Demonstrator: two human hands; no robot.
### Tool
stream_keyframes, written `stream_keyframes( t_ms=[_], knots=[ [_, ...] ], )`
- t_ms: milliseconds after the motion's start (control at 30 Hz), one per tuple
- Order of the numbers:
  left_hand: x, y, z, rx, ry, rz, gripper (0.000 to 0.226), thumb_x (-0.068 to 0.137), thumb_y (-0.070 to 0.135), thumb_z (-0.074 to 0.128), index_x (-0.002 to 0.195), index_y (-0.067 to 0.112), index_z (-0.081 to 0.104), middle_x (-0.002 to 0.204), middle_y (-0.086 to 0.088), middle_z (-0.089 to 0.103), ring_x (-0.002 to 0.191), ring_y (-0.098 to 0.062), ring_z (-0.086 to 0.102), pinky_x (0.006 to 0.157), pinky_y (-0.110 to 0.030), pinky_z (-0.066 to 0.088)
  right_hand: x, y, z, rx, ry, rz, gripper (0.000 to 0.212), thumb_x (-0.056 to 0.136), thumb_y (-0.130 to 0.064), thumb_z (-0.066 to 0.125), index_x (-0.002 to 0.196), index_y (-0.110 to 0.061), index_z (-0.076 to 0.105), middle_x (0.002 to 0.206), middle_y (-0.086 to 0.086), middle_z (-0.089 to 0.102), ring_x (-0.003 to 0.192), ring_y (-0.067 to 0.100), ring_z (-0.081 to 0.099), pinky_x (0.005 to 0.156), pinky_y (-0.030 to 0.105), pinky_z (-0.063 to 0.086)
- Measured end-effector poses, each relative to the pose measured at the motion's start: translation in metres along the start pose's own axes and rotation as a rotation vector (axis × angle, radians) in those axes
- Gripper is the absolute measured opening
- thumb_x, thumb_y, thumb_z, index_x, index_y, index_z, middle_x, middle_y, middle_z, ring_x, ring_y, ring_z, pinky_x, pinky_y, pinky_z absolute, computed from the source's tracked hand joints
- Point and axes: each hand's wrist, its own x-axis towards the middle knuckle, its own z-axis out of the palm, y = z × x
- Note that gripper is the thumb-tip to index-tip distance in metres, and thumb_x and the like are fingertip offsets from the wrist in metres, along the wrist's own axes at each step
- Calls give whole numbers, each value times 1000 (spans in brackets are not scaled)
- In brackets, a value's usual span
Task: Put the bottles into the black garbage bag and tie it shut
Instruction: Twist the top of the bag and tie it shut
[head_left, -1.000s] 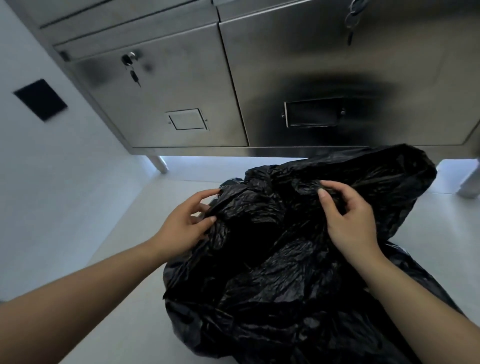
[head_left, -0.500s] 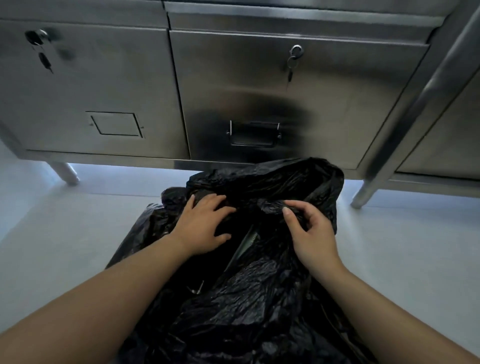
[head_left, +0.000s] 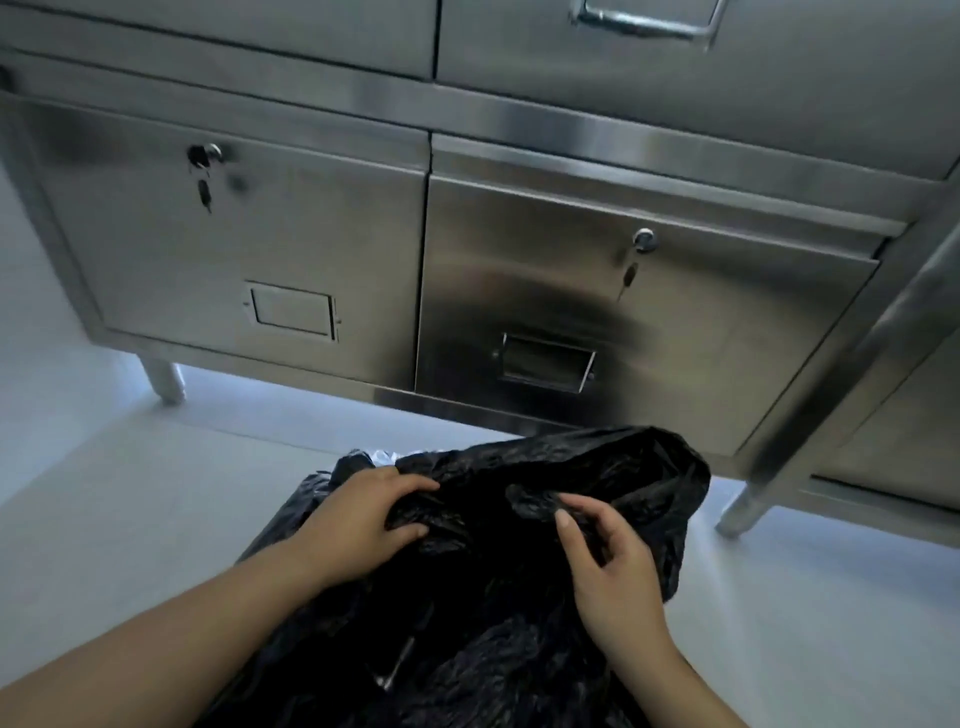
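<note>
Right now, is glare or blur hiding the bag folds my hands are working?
Head view: little glare on the black garbage bag, but dim bluish light leaves its folds nearly featureless; left hand and right hand slightly soft; steel cabinet carries a dark smeared reflection.

Pale grey floor (head_left: 130, 493), smooth, maybe tiled (blurry). Crumpled black garbage bag (head_left: 519, 623) sits on it. Steel cabinet (head_left: 260, 249) stands on it by a round leg (head_left: 163, 379) and an angled leg (head_left: 743, 509), well apart.
</note>
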Motion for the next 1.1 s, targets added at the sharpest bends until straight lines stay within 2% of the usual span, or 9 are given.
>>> stream_keyframes(
  t_ms=[133,333,533,600,667,800,967,1033,1100],
  knots=[
    [-1,13,-25,-140,117,37,33,83,28,67,115,32,62,90,19,50,93,-7,52,85,-16,36,14,-7,-12,51,41,0,13,89,-24,61,92,-36,65,92,-19,68,87,-14,59,68,1,41],
    [4,34,-37,-352,329,-23,16,85,15,65,91,29,63,94,12,58,96,4,52,84,-2,32,28,-13,-18,110,107,-29,9,90,-24,60,94,-32,63,95,-19,64,85,-19,56,68,-2,39],
    [7,39,-25,-525,382,-251,6,90,21,58,85,23,60,91,5,62,86,-5,55,74,-11,37,21,-13,-13,85,49,-20,11,89,-28,60,95,-36,61,99,-19,64,90,-17,56,70,-1,39],
    [9,36,-21,-568,404,-359,11,91,24,56,81,21,60,84,7,62,79,-3,56,65,-6,36,18,-11,-14,64,36,-18,11,89,-28,60,95,-38,61,99,-19,64,92,-15,56,71,0,40],
    [10,29,-19,-618,437,-492,16,92,27,54,78,21,60,78,7,62,74,-6,56,62,-9,38,16,-10,-15,50,37,-5,10,89,-30,60,96,-37,62,99,-18,65,92,-13,57,71,1,41],
    [1,5,-13,-711,453,-744,24,93,30,50,88,11,63,87,-6,65,84,-22,59,74,-30,41,9,-6,-15,55,25,6,11,90,-28,59,96,-37,61,98,-17,65,89,-14,57,70,1,41],
    [-4,-1,-23,-935,468,-825,27,94,28,49,97,6,64,102,-13,67,102,-31,62,94,-43,48,8,-7,-5,67,14,-1,13,90,-27,59,95,-39,60,100,-18,64,93,-15,56,72,0,40],
    [-5,-2,-24,-785,465,-779,22,93,25,50,103,8,60,105,-9,63,108,-30,58,91,-36,44,10,-9,2,83,17,-16,13,90,-26,59,95,-38,60,100,-18,64,92,-16,56,72,0,40],
    [-12,1,-27,-386,487,-552,30,88,12,50,117,11,54,120,-10,55,120,-29,47,99,-34,33,10,-11,9,90,-3,-24,12,90,-27,59,96,-37,61,100,-18,64,92,-16,56,72,0,40]
  ],
)
